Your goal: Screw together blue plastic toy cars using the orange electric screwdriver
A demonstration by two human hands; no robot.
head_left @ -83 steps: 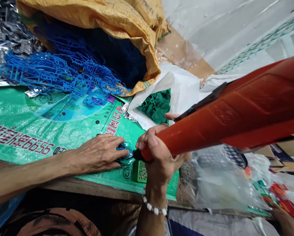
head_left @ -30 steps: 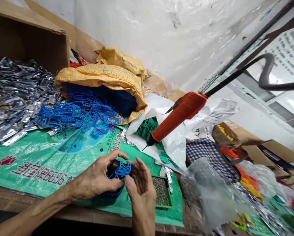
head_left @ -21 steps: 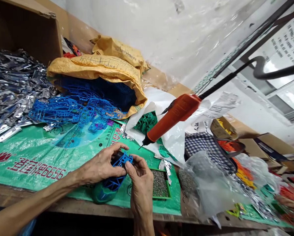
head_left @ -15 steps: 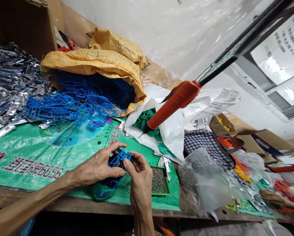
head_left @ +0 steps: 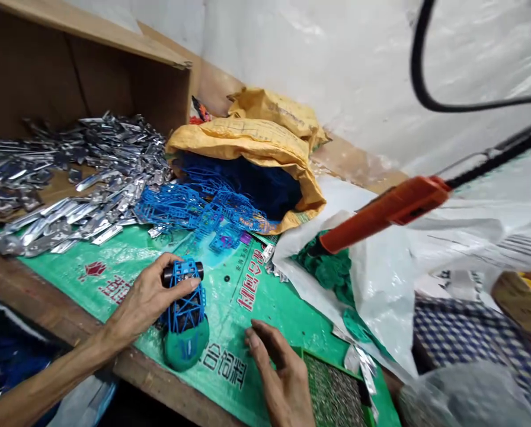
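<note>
My left hand (head_left: 159,290) is closed around the upper part of a blue toy car frame (head_left: 186,305), thumb across the top. Black wheel-like ends stick out at its sides, and its lower end rests in or against a rounded green plastic piece (head_left: 183,351) on the mat. Whether the two are joined I cannot tell. To the right, my right hand (head_left: 283,373) is off the frame, fingers apart and nothing visible in them. It is beside a green tray (head_left: 301,354) of small metal screws (head_left: 332,391).
An orange electric screwdriver (head_left: 385,213) hangs over a white bag (head_left: 381,296) of green parts. Blue frames (head_left: 181,204) spill from a yellow sack (head_left: 243,139). Silvery parts (head_left: 109,154) lie heaped before a cardboard box (head_left: 159,89). A green mat (head_left: 221,308) covers the bench.
My right hand has let go of the blue toy car frame and moved away towards the screw tray. My left hand keeps its hold. The view has swung left.
</note>
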